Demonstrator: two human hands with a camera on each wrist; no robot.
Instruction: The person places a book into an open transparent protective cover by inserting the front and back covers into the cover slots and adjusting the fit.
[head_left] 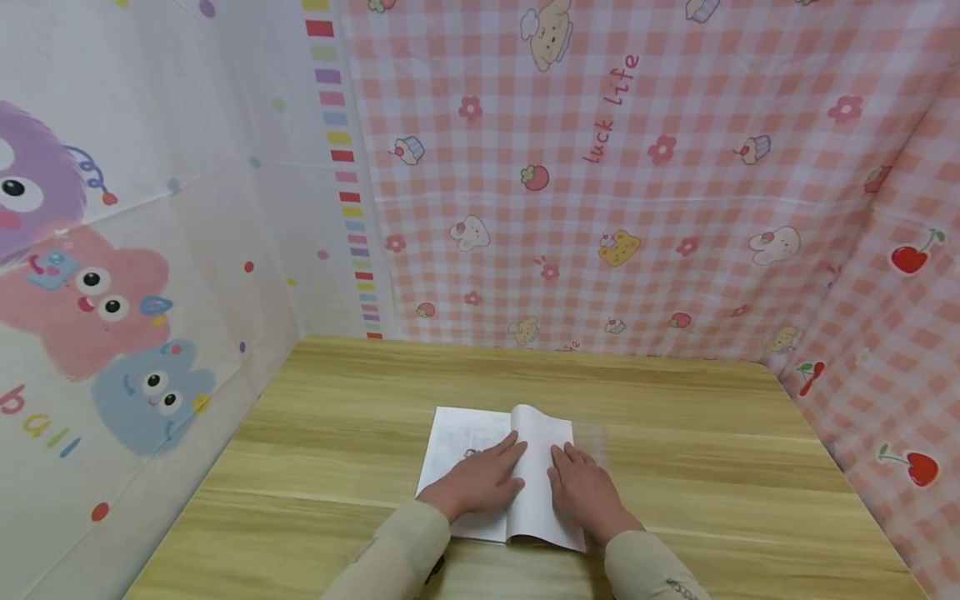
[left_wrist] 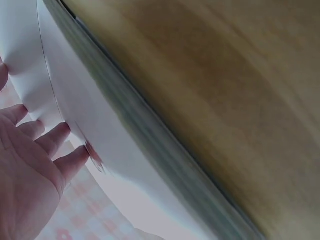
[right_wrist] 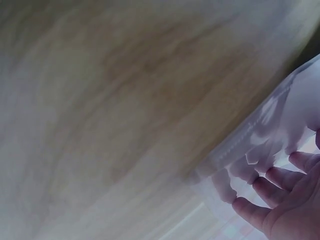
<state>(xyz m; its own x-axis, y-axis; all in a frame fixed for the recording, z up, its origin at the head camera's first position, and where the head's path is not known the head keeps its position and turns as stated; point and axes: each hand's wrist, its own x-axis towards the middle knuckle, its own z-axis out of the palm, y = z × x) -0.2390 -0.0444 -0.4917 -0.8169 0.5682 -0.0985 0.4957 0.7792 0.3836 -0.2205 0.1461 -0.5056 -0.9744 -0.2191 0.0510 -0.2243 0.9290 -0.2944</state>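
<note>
A book [head_left: 467,425] lies spread on the table, with a small printed picture on its left page. Its white right page [head_left: 542,500] bulges up beside the spine. My left hand [head_left: 482,482] rests across the left page, its extended fingers touching near the fold. On the right page's outer part lies my right hand [head_left: 587,493], fingers fairly straight. Clear plastic film [right_wrist: 245,145] sticks out past that page, and the right fingertips touch it in the right wrist view. The left wrist view shows the thick stack of page edges [left_wrist: 135,115] beside my left fingers.
The wood-grain table [head_left: 360,383] extends around the book on all sides. Behind it hangs a pink checked cloth [head_left: 570,208]. A white cartoon-printed cloth [head_left: 225,250] closes the left side, and more checked cloth [head_left: 885,333] closes the right.
</note>
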